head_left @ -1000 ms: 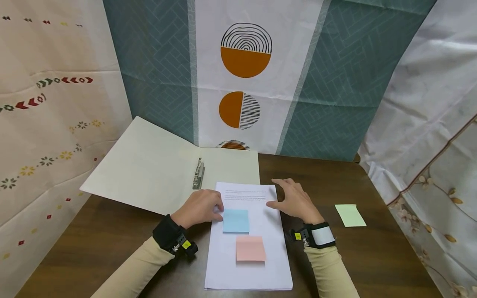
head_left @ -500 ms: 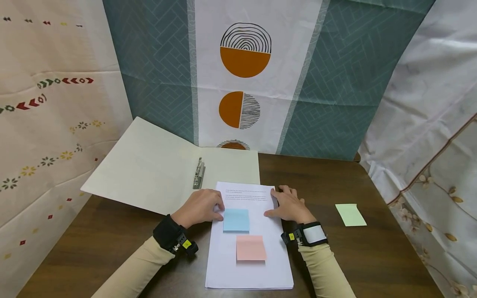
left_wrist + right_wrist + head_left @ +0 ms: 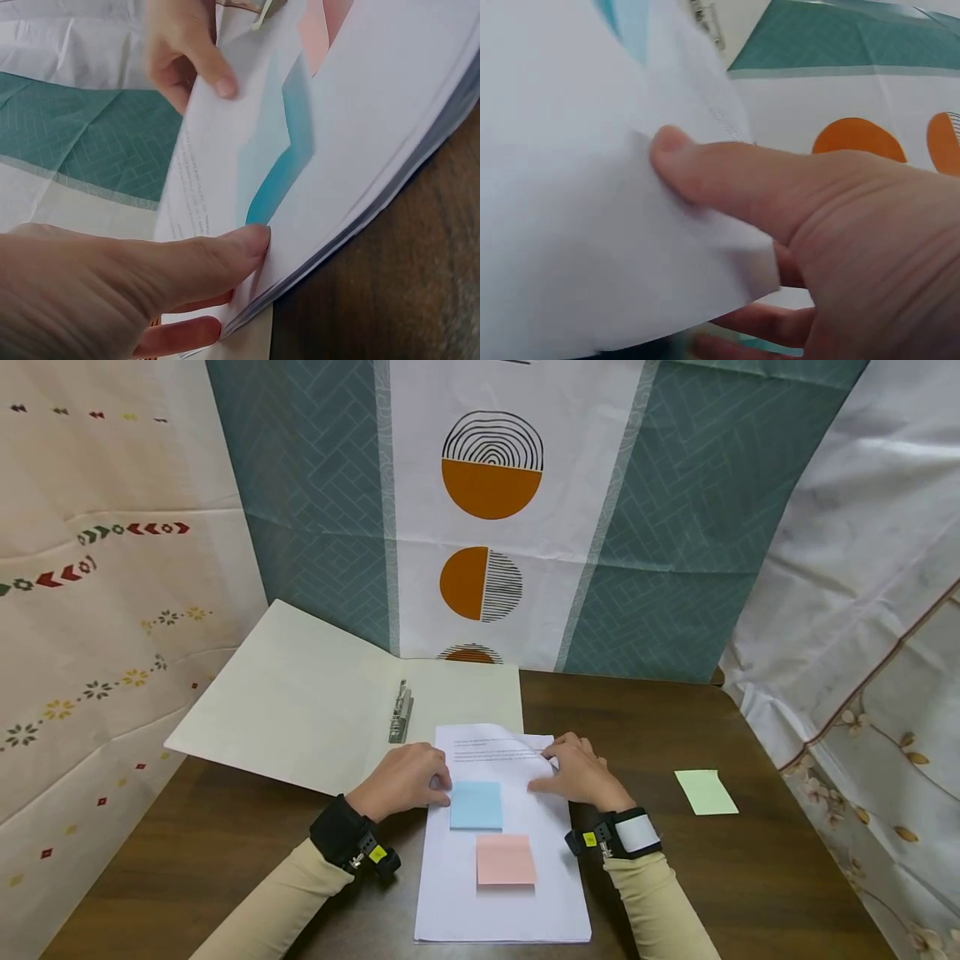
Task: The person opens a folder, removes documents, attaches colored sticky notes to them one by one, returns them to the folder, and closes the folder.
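A stack of white paper [image 3: 502, 917] lies on the table, with a blue sticky note [image 3: 476, 805] and a pink sticky note [image 3: 506, 860] on its top sheet. My left hand [image 3: 402, 779] holds the stack's left edge, thumb on top beside the blue note and fingers at the edge in the left wrist view. At the upper right corner, my right hand [image 3: 579, 772] pinches the top sheet [image 3: 570, 225], whose corner bends up off the pages below. The right thumb [image 3: 727, 169] lies on the paper; its other fingers are partly hidden behind the sheet.
An open cream file folder [image 3: 300, 702] with a metal clip [image 3: 401, 714] lies behind the stack, its left cover tilted up. A green sticky note [image 3: 707, 792] lies on the wooden table [image 3: 622, 706] at the right. Patterned curtains [image 3: 315, 485] hang around the table.
My right hand has come left onto the stack's upper right edge and lifted the top sheet's corner, which now curls up. My left hand has stayed at the left edge.
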`<state>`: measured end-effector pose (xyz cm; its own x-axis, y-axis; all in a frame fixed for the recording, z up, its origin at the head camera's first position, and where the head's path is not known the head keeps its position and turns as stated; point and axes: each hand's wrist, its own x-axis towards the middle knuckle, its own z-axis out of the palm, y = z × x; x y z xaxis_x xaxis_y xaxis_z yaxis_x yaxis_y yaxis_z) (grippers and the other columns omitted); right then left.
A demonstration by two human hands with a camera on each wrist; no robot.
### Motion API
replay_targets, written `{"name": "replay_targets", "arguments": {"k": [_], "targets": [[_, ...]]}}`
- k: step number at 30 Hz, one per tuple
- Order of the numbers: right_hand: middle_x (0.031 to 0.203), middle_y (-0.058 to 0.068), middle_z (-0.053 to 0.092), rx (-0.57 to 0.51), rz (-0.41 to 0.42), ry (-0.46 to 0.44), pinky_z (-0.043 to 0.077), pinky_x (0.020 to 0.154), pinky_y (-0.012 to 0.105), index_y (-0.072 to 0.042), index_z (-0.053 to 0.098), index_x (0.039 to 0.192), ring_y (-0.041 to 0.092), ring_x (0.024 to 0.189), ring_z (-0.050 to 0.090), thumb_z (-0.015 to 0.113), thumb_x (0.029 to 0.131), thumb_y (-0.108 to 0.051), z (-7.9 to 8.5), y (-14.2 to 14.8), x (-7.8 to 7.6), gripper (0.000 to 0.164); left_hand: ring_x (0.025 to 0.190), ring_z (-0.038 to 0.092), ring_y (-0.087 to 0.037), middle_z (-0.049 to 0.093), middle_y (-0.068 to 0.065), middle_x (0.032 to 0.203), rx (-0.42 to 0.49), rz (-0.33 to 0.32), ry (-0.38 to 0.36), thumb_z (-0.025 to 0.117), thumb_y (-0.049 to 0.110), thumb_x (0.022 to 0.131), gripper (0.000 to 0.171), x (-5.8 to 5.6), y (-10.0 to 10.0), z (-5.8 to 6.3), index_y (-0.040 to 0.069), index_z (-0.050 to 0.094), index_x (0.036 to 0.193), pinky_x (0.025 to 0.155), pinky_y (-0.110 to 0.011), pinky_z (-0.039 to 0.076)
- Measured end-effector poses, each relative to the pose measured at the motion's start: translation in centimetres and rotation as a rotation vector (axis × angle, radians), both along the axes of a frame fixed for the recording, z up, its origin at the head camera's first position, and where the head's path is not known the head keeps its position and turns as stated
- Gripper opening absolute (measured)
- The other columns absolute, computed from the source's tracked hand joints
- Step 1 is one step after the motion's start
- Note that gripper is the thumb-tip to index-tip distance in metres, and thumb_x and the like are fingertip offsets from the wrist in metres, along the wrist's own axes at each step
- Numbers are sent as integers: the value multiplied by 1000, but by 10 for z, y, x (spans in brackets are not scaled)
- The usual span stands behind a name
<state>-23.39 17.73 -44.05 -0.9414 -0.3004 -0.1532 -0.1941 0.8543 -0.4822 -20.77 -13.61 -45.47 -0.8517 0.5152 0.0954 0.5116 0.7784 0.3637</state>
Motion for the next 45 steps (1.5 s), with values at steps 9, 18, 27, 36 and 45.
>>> {"name": "replay_targets", "arguments": {"k": [9, 18, 27, 36, 45], "targets": [[88, 10, 76, -244, -24, -69, 46, 67, 31, 1, 83, 100, 17, 75, 59, 85, 100, -18, 16, 10, 1, 18, 77, 56, -8, 76, 4, 82, -5, 3, -1, 101, 20, 85, 14, 0, 0, -1, 13, 91, 91, 69, -22, 46], [69, -1, 53, -253, -87, -48, 34, 62, 28, -3, 78, 80, 17, 69, 47, 82, 101, -12, 21, 6, 6, 23, 77, 56, -9, 78, 2, 87, 22, -13, 19, 98, 20, 88, 12, 0, 1, -3, 13, 90, 95, 70, -22, 48], [75, 6, 59, -195, -151, -26, 40, 66, 32, -1, 80, 88, 20, 74, 53, 83, 101, -15, 21, 8, 8, 20, 76, 57, -8, 72, 7, 80, 24, 28, -7, 92, 21, 94, 12, -5, -6, 0, 19, 83, 87, 69, -22, 49], [80, 8, 62, -153, -167, -17, 41, 67, 34, 0, 80, 93, 22, 78, 54, 82, 102, -18, 26, 34, 5, 21, 74, 55, -9, 66, 7, 78, 23, 67, -10, 93, 22, 94, 21, -5, -7, 0, 20, 76, 82, 66, -24, 42], [84, 10, 67, -112, -193, -17, 44, 68, 34, 2, 80, 98, 22, 80, 56, 81, 103, -19, 27, 73, 0, 21, 74, 56, -10, 67, 6, 79, 17, 86, -13, 93, 22, 93, 20, -4, -7, -1, 20, 76, 83, 66, -25, 43]]}}
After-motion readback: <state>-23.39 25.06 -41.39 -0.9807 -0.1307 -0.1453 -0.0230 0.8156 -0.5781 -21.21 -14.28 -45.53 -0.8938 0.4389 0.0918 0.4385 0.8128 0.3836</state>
